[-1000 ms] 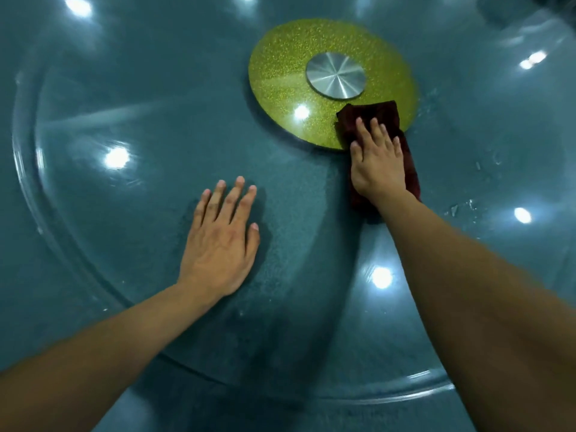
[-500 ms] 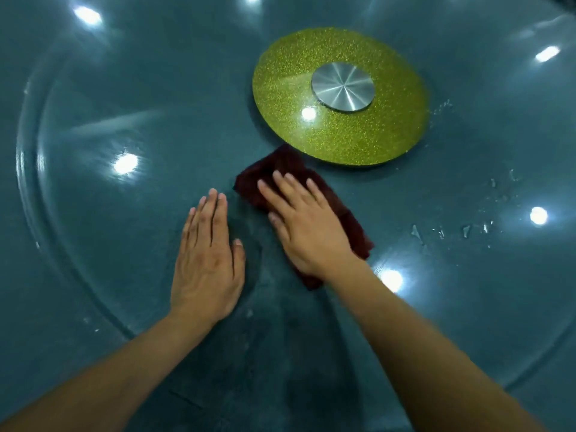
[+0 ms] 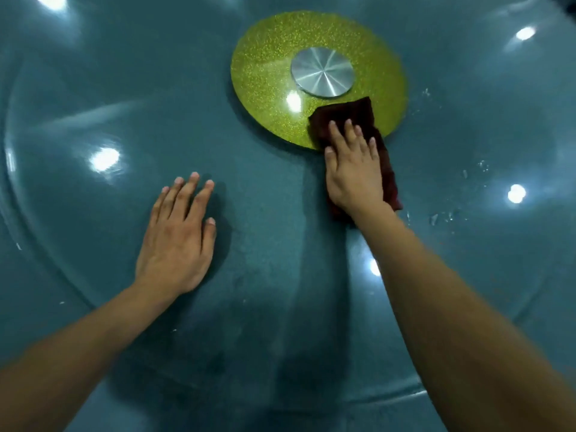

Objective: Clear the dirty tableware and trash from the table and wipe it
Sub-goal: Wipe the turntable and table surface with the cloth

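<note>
While left hand [image 3: 177,241] lies flat, right fingers [image 3: 349,132] press cloth [image 3: 358,116].

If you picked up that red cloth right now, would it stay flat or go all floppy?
Probably floppy. The cloth bends over the edge of the green disc under the right hand, so it looks soft, not stiff. It is thin, so likely light, though it may be damp: droplets sit on the glass nearby.
</note>
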{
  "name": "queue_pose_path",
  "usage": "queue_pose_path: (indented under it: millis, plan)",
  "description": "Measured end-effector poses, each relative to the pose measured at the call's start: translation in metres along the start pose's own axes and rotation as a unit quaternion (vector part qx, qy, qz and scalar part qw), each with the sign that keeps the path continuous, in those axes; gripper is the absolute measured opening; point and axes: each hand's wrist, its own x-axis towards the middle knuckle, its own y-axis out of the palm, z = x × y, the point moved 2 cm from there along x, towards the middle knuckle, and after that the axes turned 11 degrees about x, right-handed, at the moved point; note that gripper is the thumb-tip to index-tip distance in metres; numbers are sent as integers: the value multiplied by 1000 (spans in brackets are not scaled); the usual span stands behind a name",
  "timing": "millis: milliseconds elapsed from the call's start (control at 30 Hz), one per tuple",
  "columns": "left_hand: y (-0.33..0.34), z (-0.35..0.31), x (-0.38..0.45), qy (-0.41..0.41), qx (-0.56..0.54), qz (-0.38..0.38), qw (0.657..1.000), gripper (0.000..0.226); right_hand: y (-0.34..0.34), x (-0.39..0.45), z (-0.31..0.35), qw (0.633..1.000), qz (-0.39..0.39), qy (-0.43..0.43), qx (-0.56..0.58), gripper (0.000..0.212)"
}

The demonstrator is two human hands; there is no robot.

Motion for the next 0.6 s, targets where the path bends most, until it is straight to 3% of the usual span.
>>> queue_pose_path:
  millis: [167,333,500,600]
  plan:
    - [-2,25,13,26,3,-28,999,56,44,-136,90,989,56,-134,34,54]
    - [-5,51,17,-17,7,-58,998,49,59,-254,147,977,124,-162,64,57]
    - [-6,36,-11,-29,-23,-52,998,49,55,-239,126,967,130,-213,60,55]
    - [-15,4,-27,-22,-50,-50,997,50,37,-172,70,988,66,-137,33,54]
